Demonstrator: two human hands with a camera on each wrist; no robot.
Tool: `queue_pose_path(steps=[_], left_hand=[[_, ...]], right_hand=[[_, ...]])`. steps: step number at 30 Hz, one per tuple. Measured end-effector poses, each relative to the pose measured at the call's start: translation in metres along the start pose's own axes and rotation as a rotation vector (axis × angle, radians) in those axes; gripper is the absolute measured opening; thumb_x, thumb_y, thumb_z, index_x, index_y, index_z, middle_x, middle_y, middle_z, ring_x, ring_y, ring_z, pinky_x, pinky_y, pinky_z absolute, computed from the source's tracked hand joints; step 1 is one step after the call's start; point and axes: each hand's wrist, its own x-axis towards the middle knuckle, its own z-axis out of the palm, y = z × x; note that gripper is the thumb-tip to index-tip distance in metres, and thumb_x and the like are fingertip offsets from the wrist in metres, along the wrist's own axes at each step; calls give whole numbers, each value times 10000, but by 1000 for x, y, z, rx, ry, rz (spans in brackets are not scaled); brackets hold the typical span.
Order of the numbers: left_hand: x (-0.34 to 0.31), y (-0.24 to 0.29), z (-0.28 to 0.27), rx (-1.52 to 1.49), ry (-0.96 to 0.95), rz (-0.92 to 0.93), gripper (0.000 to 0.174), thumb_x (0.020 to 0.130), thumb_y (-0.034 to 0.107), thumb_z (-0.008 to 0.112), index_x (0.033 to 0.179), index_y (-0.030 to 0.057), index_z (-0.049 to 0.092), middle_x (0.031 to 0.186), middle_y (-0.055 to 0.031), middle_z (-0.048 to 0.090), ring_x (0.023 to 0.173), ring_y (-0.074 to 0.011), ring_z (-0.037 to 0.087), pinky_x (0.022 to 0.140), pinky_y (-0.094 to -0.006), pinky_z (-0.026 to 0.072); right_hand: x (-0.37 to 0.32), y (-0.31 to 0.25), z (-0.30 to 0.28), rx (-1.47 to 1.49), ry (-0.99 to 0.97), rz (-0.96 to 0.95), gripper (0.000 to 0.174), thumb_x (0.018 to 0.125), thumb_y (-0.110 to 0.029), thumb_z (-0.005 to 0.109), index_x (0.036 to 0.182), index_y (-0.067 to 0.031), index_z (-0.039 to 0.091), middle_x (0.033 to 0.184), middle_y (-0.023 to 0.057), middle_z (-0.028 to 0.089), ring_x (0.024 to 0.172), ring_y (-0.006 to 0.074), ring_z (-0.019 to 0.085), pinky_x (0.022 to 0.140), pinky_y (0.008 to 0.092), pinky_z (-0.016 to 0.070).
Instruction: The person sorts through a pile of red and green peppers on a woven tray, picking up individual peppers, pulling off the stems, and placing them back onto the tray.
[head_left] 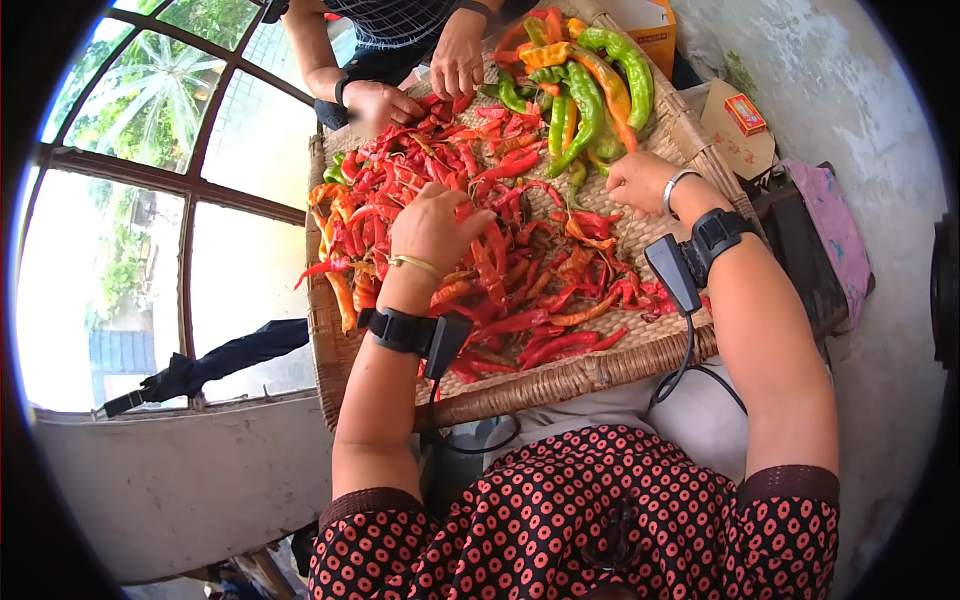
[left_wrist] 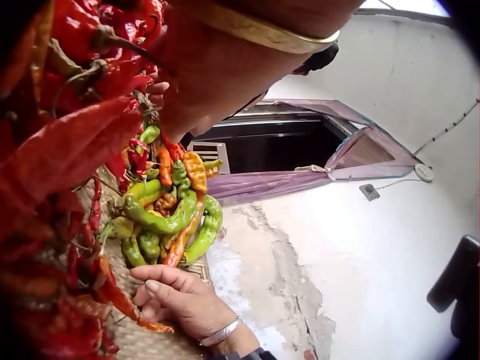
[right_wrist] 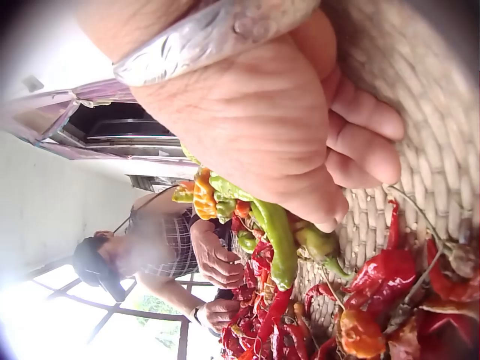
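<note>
Head view: the left hand (head_left: 437,232) is over the heap of red peppers (head_left: 515,322) in the woven tray (head_left: 560,385), thumb out to the side; its fingers point down among them, and whether they pinch one I cannot tell. The right hand (head_left: 640,185) is near the tray's right side, fingers loosely bent, just beside the pile of green peppers (head_left: 590,115), which has orange ones mixed in. Across the tray, another person (head_left: 400,25) has both hands at the red peppers.

Left wrist view: red peppers fill the left side, and the left hand's fingers are mostly hidden. The right hand is near the green peppers, its fingers bent and holding nothing.

Right wrist view: the right hand's loosely curled fingers are by the bare weave, near red peppers.
</note>
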Motion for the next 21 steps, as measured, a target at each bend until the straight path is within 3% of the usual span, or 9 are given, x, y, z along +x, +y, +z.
queue_pose_path(steps=[2,8,12,14,16,18,21], left_hand=[[-2,5,2,134,-217,0,297,688,337,635,836,80,623,852,-92,559,780,-266,562,652,-374,458],[-5,12,15,-118,-52,145,229,678,259,638,767,50,610,819,-109,548,768,-268,557,668,-364,448],[-2,15,12,-431,-58,41,204,696,221,625,738,25,593,686,-133,563,678,-291,566,605,-364,441],[-1,12,17,-448,-289,-154,139,712,160,639,728,31,592,684,-110,573,634,-219,567,580,-290,435],[-3,8,33,-292,-249,-51,186,710,214,626,730,32,592,687,-129,573,643,-251,569,592,-323,442],[-4,6,45,-132,-227,99,224,707,256,602,736,34,595,704,-144,576,675,-287,568,616,-365,444],[-3,7,47,-145,-265,115,229,710,280,576,760,60,611,717,-133,589,699,-300,571,634,-389,448]], right_hand=[[1,0,1,5,-2,-10,229,757,-130,528,952,-13,555,721,90,590,551,143,588,490,279,463],[2,1,1,-30,15,-32,228,751,-124,522,940,-5,561,719,100,599,546,157,594,515,288,472],[-4,-8,3,-151,23,-40,232,747,-120,519,941,0,562,731,111,604,535,167,593,530,290,475],[-3,-6,5,-142,41,-65,233,748,-121,518,942,-1,562,729,109,602,534,163,592,525,287,474],[-4,-4,8,-140,56,-89,234,748,-123,516,943,-2,563,727,106,601,532,159,591,520,284,472],[-8,-9,8,22,109,-85,168,723,-116,522,831,-12,598,679,116,612,535,192,606,539,295,485],[-10,-24,4,57,155,-130,165,723,-123,528,819,-16,608,689,115,617,543,197,608,534,290,483]])
